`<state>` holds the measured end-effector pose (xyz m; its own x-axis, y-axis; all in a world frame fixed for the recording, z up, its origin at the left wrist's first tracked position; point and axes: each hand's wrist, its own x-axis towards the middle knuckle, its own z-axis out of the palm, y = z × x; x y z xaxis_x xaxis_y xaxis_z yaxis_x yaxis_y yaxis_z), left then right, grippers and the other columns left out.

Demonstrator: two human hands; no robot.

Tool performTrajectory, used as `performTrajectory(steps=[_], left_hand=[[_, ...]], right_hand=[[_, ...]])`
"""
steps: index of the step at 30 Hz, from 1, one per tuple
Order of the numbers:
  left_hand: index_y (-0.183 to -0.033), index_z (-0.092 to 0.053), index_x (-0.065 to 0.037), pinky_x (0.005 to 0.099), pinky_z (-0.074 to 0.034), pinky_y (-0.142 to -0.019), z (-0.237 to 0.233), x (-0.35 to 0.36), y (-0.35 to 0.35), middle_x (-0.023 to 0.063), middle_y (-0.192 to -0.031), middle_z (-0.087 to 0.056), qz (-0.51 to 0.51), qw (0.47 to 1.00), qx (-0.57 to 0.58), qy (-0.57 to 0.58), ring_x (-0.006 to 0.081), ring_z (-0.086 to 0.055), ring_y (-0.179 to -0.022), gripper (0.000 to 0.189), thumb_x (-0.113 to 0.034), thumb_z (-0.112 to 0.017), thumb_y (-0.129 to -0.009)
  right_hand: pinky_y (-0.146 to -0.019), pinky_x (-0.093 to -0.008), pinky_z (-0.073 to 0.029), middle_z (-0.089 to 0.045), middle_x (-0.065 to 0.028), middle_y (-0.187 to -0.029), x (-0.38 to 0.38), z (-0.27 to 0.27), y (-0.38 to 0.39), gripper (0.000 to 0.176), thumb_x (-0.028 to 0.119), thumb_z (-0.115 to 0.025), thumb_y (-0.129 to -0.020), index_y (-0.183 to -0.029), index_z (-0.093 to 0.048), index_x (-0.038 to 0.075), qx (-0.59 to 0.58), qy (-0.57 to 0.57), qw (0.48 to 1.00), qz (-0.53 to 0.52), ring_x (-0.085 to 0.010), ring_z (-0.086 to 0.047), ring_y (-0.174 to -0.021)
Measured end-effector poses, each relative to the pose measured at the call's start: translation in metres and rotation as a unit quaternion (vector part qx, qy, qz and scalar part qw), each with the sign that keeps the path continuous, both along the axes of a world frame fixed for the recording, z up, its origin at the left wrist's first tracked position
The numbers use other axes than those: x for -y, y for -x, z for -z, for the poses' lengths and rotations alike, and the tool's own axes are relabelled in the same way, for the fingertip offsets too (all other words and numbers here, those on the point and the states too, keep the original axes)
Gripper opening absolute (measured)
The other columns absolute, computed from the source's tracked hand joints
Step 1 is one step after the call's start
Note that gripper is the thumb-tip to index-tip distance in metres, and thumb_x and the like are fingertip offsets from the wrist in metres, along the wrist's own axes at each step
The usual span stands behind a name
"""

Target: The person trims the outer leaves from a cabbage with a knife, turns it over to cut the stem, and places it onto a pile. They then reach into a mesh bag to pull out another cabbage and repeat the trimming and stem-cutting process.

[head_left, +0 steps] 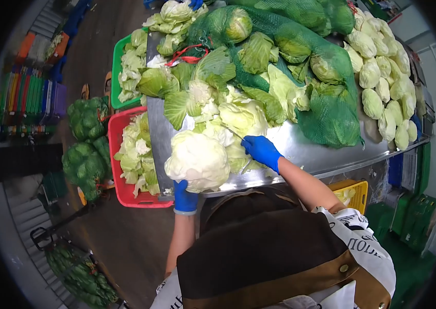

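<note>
A pale, trimmed cabbage [197, 160] rests in my left hand [185, 197], whose blue-gloved fingers are wrapped under its near side at the table's front edge. My right hand [262, 152], also in a blue glove, is closed around a knife [233, 133]. Its thin blade points up and left toward the cabbage and loose leaves; the handle is hidden in my fist. Beyond both hands lies a heap of cut cabbage leaves [243, 117]. Green mesh sacks [328, 119] of cabbages spread over the metal table [286, 138].
A red crate [120, 190] and a green crate [116, 95] of leaves stand left of the table. Pale cabbages [372, 103] are piled at the right. A yellow crate [359, 193] sits below the front edge. Full green net sacks [86, 149] lie on the floor.
</note>
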<state>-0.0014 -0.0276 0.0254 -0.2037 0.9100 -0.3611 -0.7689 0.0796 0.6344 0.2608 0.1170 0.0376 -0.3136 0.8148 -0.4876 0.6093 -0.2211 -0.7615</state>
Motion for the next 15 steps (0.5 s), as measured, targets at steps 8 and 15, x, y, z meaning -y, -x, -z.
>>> performTrajectory(steps=[8,15], left_hand=[[-0.143,-0.030,-0.005,0.0404,-0.032,-0.109,-0.062,-0.044,-0.029,0.0125,-0.141,-0.040,-0.091,0.977,-0.192,0.007,0.0279,-0.040,-0.130,0.083,0.006,-0.065,-0.069],[-0.143,-0.029,-0.005,0.0396,-0.033,-0.108,-0.074,-0.047,-0.036,0.0131,-0.141,-0.041,-0.107,0.958,-0.267,-0.020,0.0277,-0.041,-0.129,0.083,0.006,-0.066,-0.069]], right_hand=[[-0.091,-0.0397,-0.046,-0.062,-0.0218,-0.117,0.014,-0.084,0.060,0.071,0.035,-0.073,-0.074,-0.133,-0.045,0.005,-0.147,-0.072,0.982,0.092,-0.0329,-0.060,-0.107],[-0.079,-0.0356,-0.048,-0.064,-0.0152,-0.102,0.008,-0.084,0.047,0.061,0.021,-0.070,-0.071,-0.127,-0.051,0.004,-0.209,-0.049,0.970,0.113,-0.0248,-0.062,-0.088]])
